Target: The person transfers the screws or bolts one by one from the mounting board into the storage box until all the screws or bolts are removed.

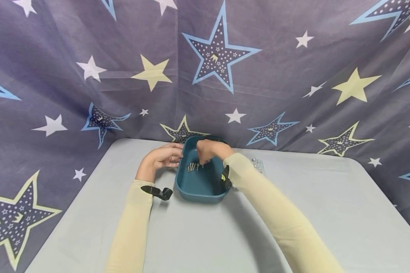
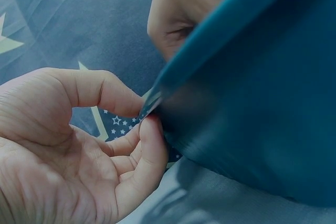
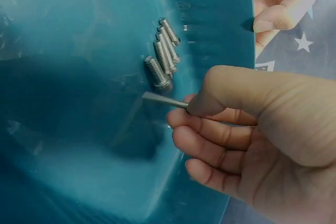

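A deep teal plastic bin (image 1: 202, 197) stands on the table near its back edge. At its left rim, my left hand (image 1: 164, 156) pinches the wall between thumb and fingers; the left wrist view shows this pinch close up. My right hand (image 1: 209, 149) reaches down inside the bin. Between its thumb and index finger it pinches a slim metal piece (image 3: 164, 99) with a flared, flat end; the rest of that piece is hidden by the fingers. Just beyond it, several silver threaded bolts (image 3: 163, 56) lie side by side in a row on the bin floor.
To the right of the bin, partly behind my right forearm, lies a clear sheet with round bumps (image 1: 258, 165). A grey star-patterned curtain (image 1: 280, 91) hangs along the table's back edge. The pale table (image 1: 314, 189) extends to both sides.
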{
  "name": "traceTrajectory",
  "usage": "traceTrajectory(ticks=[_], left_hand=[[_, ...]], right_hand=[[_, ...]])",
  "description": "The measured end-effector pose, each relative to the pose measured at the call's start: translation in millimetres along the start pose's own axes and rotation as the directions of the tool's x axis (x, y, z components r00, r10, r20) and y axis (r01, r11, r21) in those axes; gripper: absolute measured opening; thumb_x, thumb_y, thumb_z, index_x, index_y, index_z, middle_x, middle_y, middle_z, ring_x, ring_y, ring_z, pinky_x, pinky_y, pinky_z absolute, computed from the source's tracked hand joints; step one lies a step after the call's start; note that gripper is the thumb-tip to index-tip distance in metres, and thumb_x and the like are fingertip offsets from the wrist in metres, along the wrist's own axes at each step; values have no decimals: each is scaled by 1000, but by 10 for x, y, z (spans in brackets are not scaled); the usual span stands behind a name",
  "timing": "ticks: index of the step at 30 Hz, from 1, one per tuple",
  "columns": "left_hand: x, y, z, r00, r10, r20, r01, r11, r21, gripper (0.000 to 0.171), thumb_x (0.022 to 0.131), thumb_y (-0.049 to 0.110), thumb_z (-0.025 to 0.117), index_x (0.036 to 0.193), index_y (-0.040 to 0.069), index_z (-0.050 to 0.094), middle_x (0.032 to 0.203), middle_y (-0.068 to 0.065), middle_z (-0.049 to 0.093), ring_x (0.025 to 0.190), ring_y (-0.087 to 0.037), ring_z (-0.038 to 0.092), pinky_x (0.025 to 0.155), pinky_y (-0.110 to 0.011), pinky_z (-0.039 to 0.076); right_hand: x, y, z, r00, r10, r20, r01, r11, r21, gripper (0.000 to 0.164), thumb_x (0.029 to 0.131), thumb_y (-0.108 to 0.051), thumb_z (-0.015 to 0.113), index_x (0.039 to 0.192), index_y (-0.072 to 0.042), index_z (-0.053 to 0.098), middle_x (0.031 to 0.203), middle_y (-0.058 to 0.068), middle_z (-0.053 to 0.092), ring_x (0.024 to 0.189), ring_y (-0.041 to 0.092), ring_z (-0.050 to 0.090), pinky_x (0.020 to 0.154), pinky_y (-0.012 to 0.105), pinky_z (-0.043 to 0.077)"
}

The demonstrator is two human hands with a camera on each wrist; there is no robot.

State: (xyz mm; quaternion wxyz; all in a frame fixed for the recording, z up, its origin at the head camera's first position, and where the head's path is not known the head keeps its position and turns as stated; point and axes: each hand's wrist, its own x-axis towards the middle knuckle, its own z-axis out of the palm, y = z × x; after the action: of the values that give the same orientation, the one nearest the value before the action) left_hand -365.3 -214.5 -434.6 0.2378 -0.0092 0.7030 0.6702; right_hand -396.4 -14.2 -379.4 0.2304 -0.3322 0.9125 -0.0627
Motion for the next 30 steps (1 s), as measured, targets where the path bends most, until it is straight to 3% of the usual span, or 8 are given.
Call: traceTrajectory(ticks=[10, 17, 24, 30], left_hand=[[18, -3, -11, 1000, -1, 14, 1, 1000, 10, 61, 92, 2, 51, 149, -5, 31, 90, 3, 62, 71, -6, 59, 69, -23, 53], [28, -3, -1, 1000, 4, 13, -4, 1000, 12, 58, 92, 2, 51, 147, -3, 34, 88, 4, 63, 71, -6, 60, 69, -23, 53], [44, -10, -4, 1000, 0, 3, 0, 1000, 5, 56, 92, 2, 52, 145, -2, 35, 87, 5, 62, 70, -6, 60, 68, -23, 53], [29, -12, -9, 1000, 0, 8, 0, 1000, 1, 60, 92, 2, 51, 148, -3, 32, 87, 5, 62, 70, -5, 59, 69, -23, 53]], right_hand=[[8, -2, 34, 1000, 3, 7, -3, 1000, 31, 17, 83, 4, 66, 73, -10, 65, 67, -1, 61, 63, 13, 56, 60, 24, 46], [100, 27, 96, 998, 62, 19, -63, 997, 35, 23, 85, 5, 63, 69, -11, 63, 73, 7, 68, 66, 20, 61, 56, 24, 43], [133, 53, 117, 993, 121, 0, -120, 990, 75, 17, 89, 1, 65, 74, -7, 68, 80, 12, 75, 71, 22, 72, 63, 31, 52], [144, 38, 135, 991, 131, -22, -129, 989, 77, 14, 89, 2, 66, 77, -5, 71, 76, 11, 75, 67, 21, 72, 51, 23, 46]])
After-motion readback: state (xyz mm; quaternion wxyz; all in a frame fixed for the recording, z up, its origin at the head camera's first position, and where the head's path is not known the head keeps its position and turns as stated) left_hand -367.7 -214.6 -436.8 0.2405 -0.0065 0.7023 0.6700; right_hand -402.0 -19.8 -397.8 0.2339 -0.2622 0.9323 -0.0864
